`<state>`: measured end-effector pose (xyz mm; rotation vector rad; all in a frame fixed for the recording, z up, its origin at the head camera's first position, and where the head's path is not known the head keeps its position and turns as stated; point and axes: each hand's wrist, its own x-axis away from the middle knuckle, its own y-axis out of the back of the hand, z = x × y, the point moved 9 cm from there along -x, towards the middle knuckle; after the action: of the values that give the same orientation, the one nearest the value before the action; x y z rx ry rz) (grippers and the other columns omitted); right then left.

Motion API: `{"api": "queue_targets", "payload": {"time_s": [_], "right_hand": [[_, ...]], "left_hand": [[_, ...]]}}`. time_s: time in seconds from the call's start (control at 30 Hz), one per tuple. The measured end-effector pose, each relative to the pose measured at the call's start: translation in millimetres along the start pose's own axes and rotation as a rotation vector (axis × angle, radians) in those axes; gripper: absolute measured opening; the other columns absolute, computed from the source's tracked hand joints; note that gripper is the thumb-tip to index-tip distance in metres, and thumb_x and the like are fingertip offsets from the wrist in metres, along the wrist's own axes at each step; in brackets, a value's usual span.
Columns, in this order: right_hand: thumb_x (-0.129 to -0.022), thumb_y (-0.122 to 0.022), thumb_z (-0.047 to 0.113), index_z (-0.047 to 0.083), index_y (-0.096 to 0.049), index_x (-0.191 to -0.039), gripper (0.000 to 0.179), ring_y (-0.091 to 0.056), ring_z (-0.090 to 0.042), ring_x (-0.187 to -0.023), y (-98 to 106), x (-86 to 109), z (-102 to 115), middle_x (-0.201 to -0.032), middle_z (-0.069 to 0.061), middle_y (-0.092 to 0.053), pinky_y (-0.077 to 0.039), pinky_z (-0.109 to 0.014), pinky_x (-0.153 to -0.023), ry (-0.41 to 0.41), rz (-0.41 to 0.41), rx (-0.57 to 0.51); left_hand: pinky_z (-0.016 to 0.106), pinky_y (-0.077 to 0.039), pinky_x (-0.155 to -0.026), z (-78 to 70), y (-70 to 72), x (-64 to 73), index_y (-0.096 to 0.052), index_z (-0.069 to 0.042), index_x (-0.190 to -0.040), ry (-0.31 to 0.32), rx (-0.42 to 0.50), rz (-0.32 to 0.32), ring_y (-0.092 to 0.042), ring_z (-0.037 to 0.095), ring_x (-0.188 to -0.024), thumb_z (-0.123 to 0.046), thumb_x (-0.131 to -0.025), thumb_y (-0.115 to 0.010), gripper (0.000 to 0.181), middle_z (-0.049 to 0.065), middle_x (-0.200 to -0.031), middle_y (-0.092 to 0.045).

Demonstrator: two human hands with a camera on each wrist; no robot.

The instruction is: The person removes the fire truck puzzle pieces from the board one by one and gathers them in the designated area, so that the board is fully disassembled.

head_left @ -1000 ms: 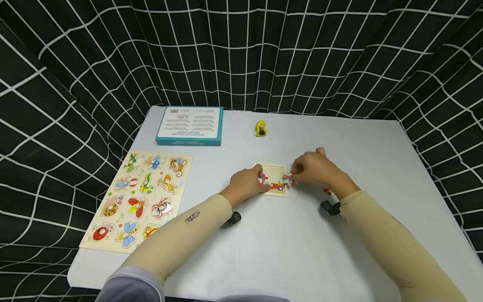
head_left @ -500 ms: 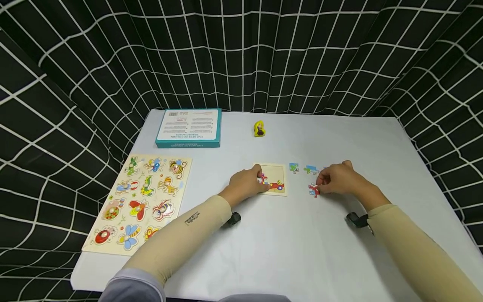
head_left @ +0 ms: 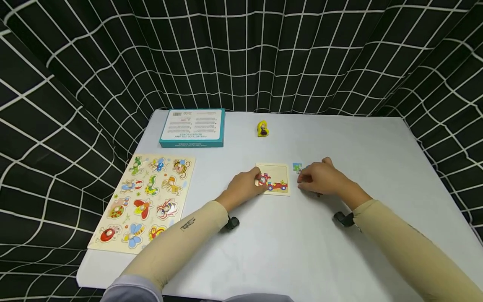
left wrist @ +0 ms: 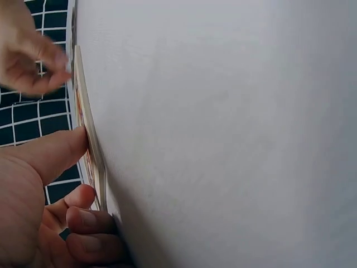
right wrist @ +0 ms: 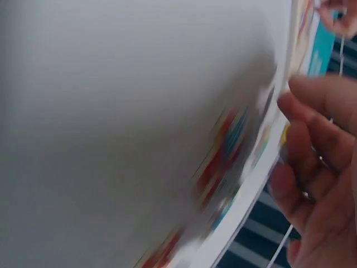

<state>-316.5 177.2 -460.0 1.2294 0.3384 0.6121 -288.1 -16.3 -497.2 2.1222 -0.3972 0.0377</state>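
My left hand (head_left: pixel 244 186) grips the left edge of a small wooden puzzle board (head_left: pixel 278 170), thumb on its face and fingers at the side in the left wrist view. Fitted red vehicle pieces (head_left: pixel 278 186) lie along the board's lower part. My right hand (head_left: pixel 320 178) hovers just right of the board, fingers loosely bent, with nothing between thumb and fingertips in the right wrist view. Below it lies a blurred red and blue jigsaw piece (right wrist: pixel 220 159), mostly hidden by the hand in the head view. A blue and green jigsaw piece (head_left: pixel 297 167) lies beside the board.
At the left lies a large wooden insect puzzle (head_left: pixel 149 201), with a teal box (head_left: pixel 191 128) behind it. A small yellow figure (head_left: pixel 262 128) is at the back of the white table (head_left: pixel 264 251). Black curtains with white grid lines surround the table.
My right hand carried a red and blue jigsaw piece from the board's edge rightward and put it down, then came back left toward the board. My left hand stayed on the board.
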Motion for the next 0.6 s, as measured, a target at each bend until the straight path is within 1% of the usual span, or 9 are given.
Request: {"api": "queue_targets", "payload": {"time_s": [0.13, 0.2, 0.27, 0.33, 0.47, 0.6], "right_hand": [[-0.083, -0.079, 0.025, 0.022, -0.074, -0.083, 0.006, -0.05, -0.008, -0.067, 0.6, -22.2, 32.8, -0.067, 0.017, -0.057, -0.023, -0.044, -0.077, 0.069, -0.069, 0.015], [-0.083, -0.079, 0.025, 0.02, -0.075, -0.086, 0.007, -0.052, -0.008, -0.068, -0.1, -32.8, 45.7, -0.067, 0.017, -0.058, -0.025, -0.045, -0.078, 0.097, -0.085, 0.025], [-0.082, -0.078, 0.025, 0.018, -0.077, -0.089, 0.01, -0.053, -0.009, -0.07, -2.6, -42.7, 54.2, -0.069, 0.016, -0.06, -0.026, -0.046, -0.079, 0.115, -0.086, 0.044], [-0.082, -0.078, 0.027, 0.018, -0.078, -0.089, 0.012, -0.054, -0.01, -0.071, -6.1, -50.6, 59.2, -0.07, 0.015, -0.063, -0.027, -0.047, -0.079, 0.122, -0.076, 0.068], [-0.081, -0.08, 0.03, 0.019, -0.079, -0.086, 0.012, -0.057, -0.012, -0.074, -12.7, -61.5, 63.6, -0.076, 0.011, -0.067, -0.027, -0.047, -0.078, 0.109, -0.043, 0.082], [-0.081, -0.08, 0.03, 0.021, -0.077, -0.08, 0.01, -0.055, -0.012, -0.074, -16.5, -67.5, 66.4, -0.073, 0.013, -0.065, -0.027, -0.047, -0.079, 0.104, -0.032, 0.068]], "left_hand": [[0.029, -0.035, -0.056, 0.4, 2.2, 4.9, -0.052, -0.019, -0.099, -0.011, 0.006, -0.021, -0.048, 0.016, -0.064, -0.042, -0.089, -0.071, 0.032, -0.001, -0.064, -0.053], [0.029, -0.036, -0.056, 0.4, 3.0, 6.0, -0.053, -0.019, -0.099, -0.013, -0.003, -0.029, -0.047, 0.016, -0.063, -0.042, -0.089, -0.07, 0.03, -0.002, -0.062, -0.052], [0.03, -0.036, -0.055, 1.2, 3.3, 6.5, -0.053, -0.02, -0.098, -0.008, -0.001, -0.03, -0.047, 0.015, -0.062, -0.041, -0.09, -0.07, 0.029, -0.003, -0.062, -0.052], [0.03, -0.035, -0.055, 2.1, 4.5, 6.3, -0.054, -0.019, -0.096, -0.004, 0.017, -0.034, -0.046, 0.015, -0.061, -0.04, -0.089, -0.071, 0.028, -0.003, -0.062, -0.052], [0.03, -0.034, -0.054, 4.4, 8.5, 6.3, -0.057, -0.017, -0.091, 0.015, 0.065, -0.032, -0.046, 0.014, -0.059, -0.039, -0.087, -0.074, 0.028, -0.003, -0.062, -0.05], [0.03, -0.034, -0.055, 9.2, 10.5, 5.5, -0.056, -0.017, -0.086, 0.051, 0.075, -0.034, -0.046, 0.014, -0.06, -0.039, -0.084, -0.076, 0.029, -0.004, -0.063, -0.051]]}}
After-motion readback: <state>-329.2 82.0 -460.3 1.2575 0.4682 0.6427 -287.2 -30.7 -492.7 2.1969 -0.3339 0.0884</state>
